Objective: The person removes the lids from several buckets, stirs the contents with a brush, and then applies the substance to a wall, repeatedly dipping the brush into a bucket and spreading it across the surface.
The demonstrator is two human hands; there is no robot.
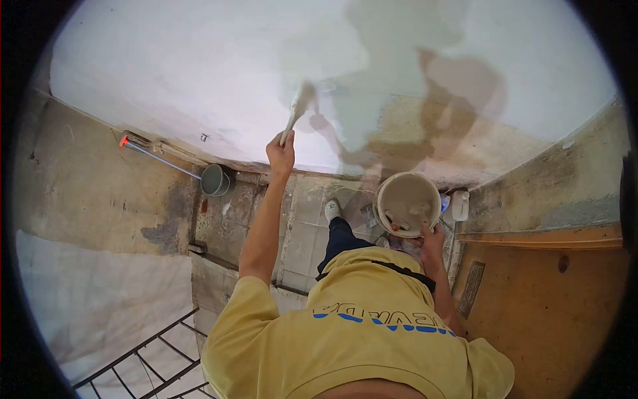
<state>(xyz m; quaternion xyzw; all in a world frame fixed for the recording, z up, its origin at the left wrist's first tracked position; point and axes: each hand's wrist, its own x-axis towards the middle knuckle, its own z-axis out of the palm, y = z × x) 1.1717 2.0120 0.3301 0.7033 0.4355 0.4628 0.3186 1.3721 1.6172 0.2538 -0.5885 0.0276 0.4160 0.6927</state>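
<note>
My left hand (282,154) is raised before the white wall (232,73), wrapped round the light handle of a brush (291,125). The brush points upward, and its head overlaps the wall in this view, with a shadow beside it. Lower down on the right, my right hand (432,241) grips the near rim of a round pale bucket (379,211). Greyish-beige material covers the bucket's inside, and a small dark and reddish item shows near its lower left edge.
A dark grey bucket (214,181) stands by the wall's foot, with a blue-handled tool (163,161) leaning near it. A white jug (460,205) sits right of my bucket. A wooden door (538,299) is at right, a dark metal ladder (149,359) at lower left.
</note>
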